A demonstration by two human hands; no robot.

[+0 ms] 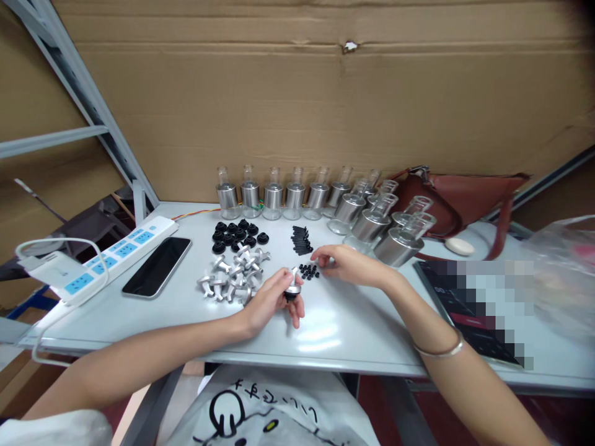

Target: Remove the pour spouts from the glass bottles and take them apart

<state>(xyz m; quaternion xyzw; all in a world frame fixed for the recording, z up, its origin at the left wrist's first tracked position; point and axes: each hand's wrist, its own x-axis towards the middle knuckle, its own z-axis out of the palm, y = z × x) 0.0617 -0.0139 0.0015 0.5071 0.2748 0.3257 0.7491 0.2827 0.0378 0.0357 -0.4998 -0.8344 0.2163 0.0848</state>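
My left hand [277,297] is closed on a silver metal bottle stopper [292,288] with a black ribbed base, held a little above the table. My right hand [341,263] reaches over small black round caps [308,271], its fingers bent together at the pile's edge; whether a cap is between the fingertips is too small to see. Behind them several thin black tubes [302,240] lie in a row. To the left of my hands is a heap of silver stopper tops [232,277], and beyond it a cluster of black ribbed plugs [237,235].
Clear bottles with silver sleeves [295,195] line the table's back and right. A power strip [116,257] and a phone [158,267] lie left. At right are a brown bag [469,198], a white oval object [460,246], a dark tablet-like panel [458,310] and a plastic bag [564,279].
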